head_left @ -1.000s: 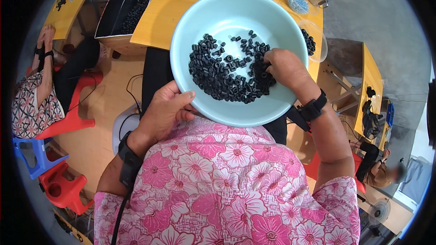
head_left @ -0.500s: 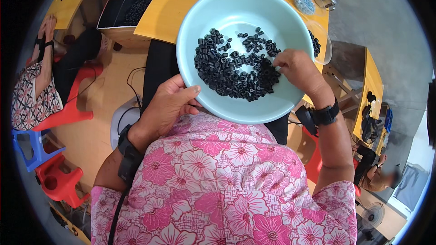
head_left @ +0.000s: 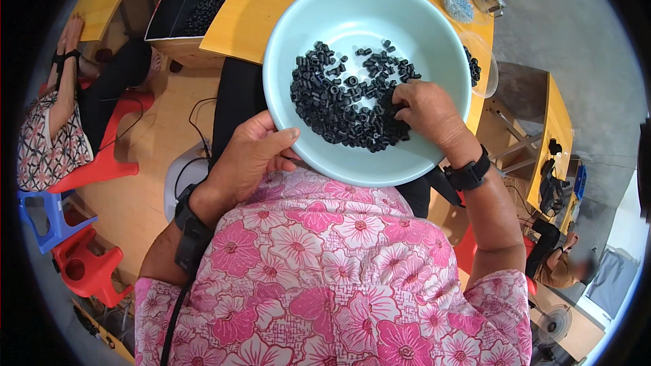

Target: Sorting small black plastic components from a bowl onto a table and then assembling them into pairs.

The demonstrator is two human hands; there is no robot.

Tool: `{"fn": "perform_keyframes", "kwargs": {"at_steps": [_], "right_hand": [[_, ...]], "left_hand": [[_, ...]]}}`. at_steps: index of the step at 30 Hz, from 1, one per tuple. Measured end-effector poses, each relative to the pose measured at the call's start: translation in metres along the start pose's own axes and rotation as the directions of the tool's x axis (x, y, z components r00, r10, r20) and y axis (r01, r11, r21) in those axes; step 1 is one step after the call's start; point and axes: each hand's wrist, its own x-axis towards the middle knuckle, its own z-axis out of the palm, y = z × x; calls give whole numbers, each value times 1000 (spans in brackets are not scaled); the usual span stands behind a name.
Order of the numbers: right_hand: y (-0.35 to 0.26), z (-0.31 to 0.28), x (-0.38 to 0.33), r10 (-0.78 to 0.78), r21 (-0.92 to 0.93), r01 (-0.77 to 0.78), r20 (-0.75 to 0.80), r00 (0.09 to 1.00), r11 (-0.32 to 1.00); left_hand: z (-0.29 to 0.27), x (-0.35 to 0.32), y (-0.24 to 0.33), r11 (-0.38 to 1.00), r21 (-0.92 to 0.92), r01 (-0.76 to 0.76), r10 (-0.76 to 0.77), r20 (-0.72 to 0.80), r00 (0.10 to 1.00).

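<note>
Right fingers (head_left: 407, 94) moved leftward onto black pieces (head_left: 332, 115) in the basin (head_left: 437, 44), hold unclear; left fingers (head_left: 278, 141) grip it.

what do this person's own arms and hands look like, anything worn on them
The left hand and right hand wear no visible gloves. A boxy black unit is strapped by the left wrist, with a black cable beside it. A black strap circles the right wrist. The short sleeves are pink and white, flower-printed.

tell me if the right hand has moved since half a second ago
Yes: against the yellow table, the right hand has shifted left, over the black pieces.
</note>
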Motion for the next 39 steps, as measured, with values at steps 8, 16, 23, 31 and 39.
{"fn": "perform_keyframes", "kwargs": {"at_steps": [8,16,23,31,39], "right_hand": [[3,-13,-5,54,280,-21,-109,993,960],[3,-25,-5,79,378,-103,80,994,920],[7,6,5,-146,-29,145,-55,988,989],[20,-52,-2,232,944,-148,79,969,295],[40,-55,-3,120,778,-82,9,993,623]], "left_hand": [[-1,-1,-3,1000,0,1,-1,13,1000],[-1,0,-2,1000,5,5,-5,5,1000],[4,-1,0,1000,0,10,-10,-13,1000],[6,-2,-1,999,25,21,-20,-30,999],[5,-3,-2,999,36,18,-17,-29,999]]}}
